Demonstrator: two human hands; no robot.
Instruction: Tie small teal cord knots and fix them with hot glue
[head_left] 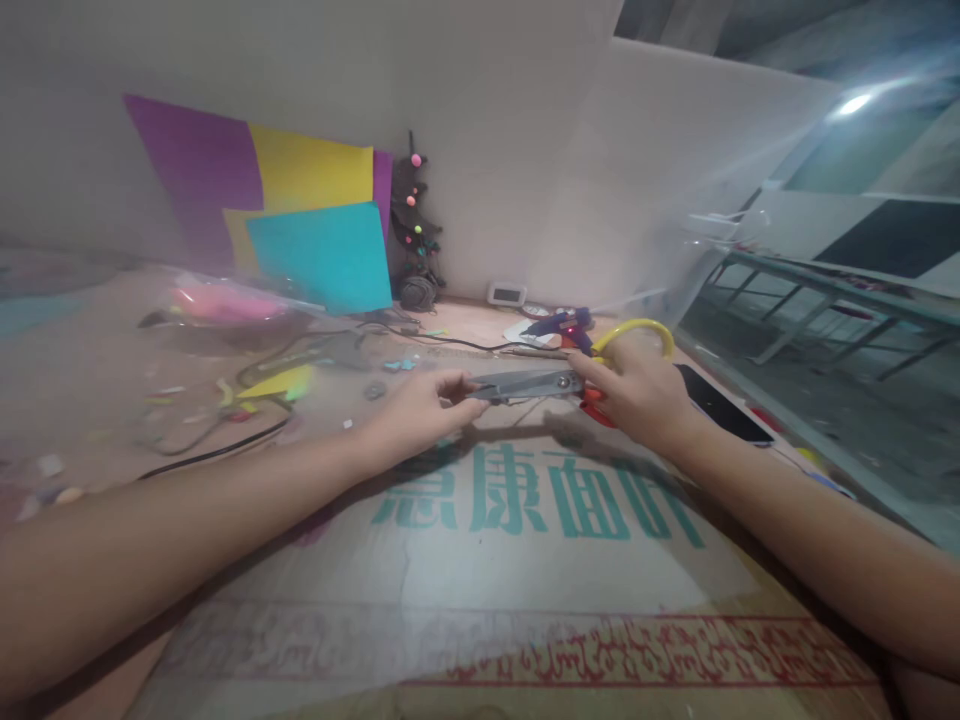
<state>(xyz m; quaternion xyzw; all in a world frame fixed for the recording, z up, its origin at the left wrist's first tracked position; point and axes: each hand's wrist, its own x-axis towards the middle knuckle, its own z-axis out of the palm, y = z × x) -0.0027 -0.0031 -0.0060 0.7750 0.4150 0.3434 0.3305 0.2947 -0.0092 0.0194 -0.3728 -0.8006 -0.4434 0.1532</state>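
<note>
A pair of scissors (529, 383) with grey blades and yellow and red handles is held above the printed cardboard sheet (480, 580). My right hand (637, 390) is closed around the handles, the yellow loop rising over the fingers. At the blade tips, my left hand (427, 410) has thumb and fingers pinched together. Whatever sits between those fingertips is too small to make out. The blades point left and look nearly closed.
A hot glue gun (562, 325) and a small white device with a screen (506, 294) stand by the wall. Coloured sheets (322, 258) lean at the back left, beside a dark decorated figure (417, 220). A black phone (720, 405) lies right; a pink bagged item (232, 300) left.
</note>
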